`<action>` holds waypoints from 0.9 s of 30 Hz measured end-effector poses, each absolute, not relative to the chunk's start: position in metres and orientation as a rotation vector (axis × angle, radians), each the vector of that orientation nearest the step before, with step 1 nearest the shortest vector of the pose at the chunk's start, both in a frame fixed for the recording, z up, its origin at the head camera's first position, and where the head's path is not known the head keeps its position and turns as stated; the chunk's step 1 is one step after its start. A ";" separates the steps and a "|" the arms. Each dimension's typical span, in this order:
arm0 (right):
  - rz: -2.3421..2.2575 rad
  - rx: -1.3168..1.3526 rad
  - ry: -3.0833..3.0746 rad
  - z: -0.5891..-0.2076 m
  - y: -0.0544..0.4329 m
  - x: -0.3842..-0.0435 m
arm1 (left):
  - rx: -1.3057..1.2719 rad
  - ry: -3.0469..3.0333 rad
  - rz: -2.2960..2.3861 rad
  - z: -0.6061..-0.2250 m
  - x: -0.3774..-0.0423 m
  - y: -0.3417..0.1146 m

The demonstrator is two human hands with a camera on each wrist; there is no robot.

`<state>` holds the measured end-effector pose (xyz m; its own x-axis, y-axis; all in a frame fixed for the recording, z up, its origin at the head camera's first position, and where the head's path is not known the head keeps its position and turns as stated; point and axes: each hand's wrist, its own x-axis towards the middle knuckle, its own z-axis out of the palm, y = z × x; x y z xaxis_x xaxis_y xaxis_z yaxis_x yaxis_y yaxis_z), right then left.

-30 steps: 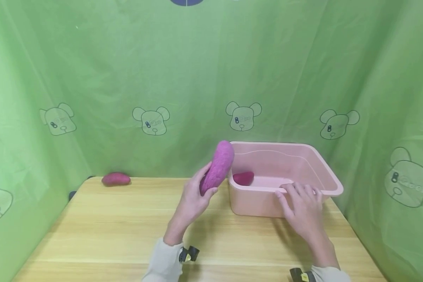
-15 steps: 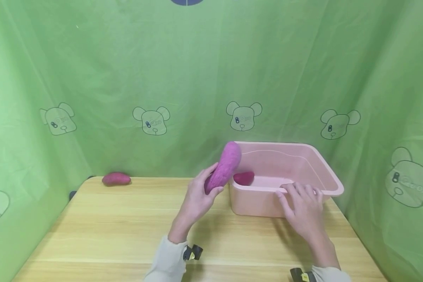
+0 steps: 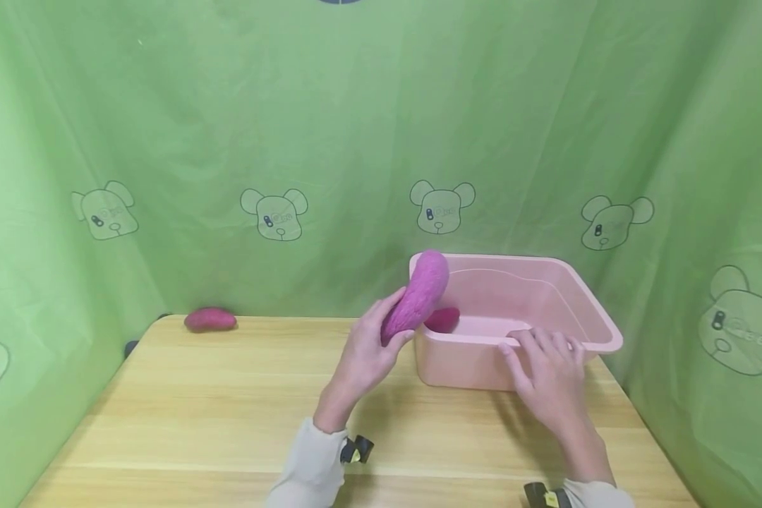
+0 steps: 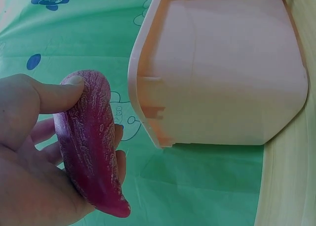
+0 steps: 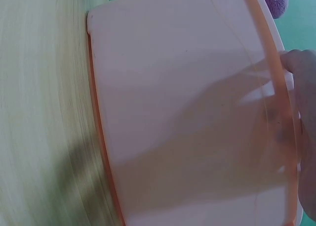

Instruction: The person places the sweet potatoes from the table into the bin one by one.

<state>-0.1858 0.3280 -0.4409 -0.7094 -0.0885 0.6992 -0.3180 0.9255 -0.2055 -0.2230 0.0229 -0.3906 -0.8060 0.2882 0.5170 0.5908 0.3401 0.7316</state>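
My left hand (image 3: 363,360) grips a purple sweet potato (image 3: 420,293), which tilts up and to the right at the left rim of a pink plastic bin (image 3: 460,365). In the left wrist view the thumb lies across the upper part of the sweet potato (image 4: 90,142), and the other fingers wrap behind it. My right hand (image 3: 551,384) holds the bin's near rim, fingers hooked over it and thumb on the outside. A darker red sweet potato (image 3: 444,319) lies inside the bin at its left end, partly hidden by the near rim and the held one.
Another red sweet potato (image 3: 210,319) lies at the back left corner of the wooden table (image 3: 241,409). A green curtain (image 3: 349,127) with bear-head prints hangs behind the table and along both sides.
My left hand has moved right with the sweet potato, whose upper end now overlaps the inside of the bin in the head view. The right hand stays on the rim.
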 end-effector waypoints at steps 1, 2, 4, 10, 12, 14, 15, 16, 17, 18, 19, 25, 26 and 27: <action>0.404 0.287 -2.345 -0.441 0.328 -0.186 | -0.787 -2.311 -1.445 -0.390 -0.223 0.024; 0.403 0.287 -2.346 -0.441 0.328 -0.186 | -0.785 -2.314 -1.438 -0.390 -0.223 0.025; 0.403 0.287 -2.349 -0.441 0.328 -0.186 | -0.782 -2.315 -1.430 -0.388 -0.223 0.027; 0.400 0.284 -2.352 -0.441 0.328 -0.186 | -0.776 -2.321 -1.415 -0.386 -0.223 0.034; 0.398 0.282 -2.352 -0.441 0.328 -0.186 | -0.774 -2.325 -1.403 -0.386 -0.224 0.036; 0.399 0.280 -2.351 -0.441 0.328 -0.186 | -0.771 -2.326 -1.392 -0.385 -0.223 0.037; 0.399 0.278 -2.351 -0.441 0.328 -0.186 | -0.768 -2.327 -1.389 -0.385 -0.223 0.038; 0.399 0.277 -2.351 -0.441 0.328 -0.186 | -0.764 -2.329 -1.388 -0.385 -0.224 0.039; 0.398 0.277 -2.351 -0.441 0.328 -0.186 | -0.762 -2.329 -1.387 -0.385 -0.224 0.040; 0.398 0.276 -2.352 -0.441 0.327 -0.186 | -0.761 -2.327 -1.385 -0.385 -0.224 0.041; 0.399 0.276 -2.353 -0.441 0.327 -0.186 | -0.761 -2.324 -1.385 -0.386 -0.224 0.042; 0.397 0.277 -2.352 -0.441 0.328 -0.186 | -0.763 -2.298 -1.397 -0.386 -0.223 0.052; 0.395 0.277 -2.351 -0.441 0.328 -0.186 | -0.765 -2.292 -1.400 -0.386 -0.223 0.053; 0.395 0.277 -2.351 -0.441 0.327 -0.185 | -0.767 -2.287 -1.401 -0.386 -0.223 0.055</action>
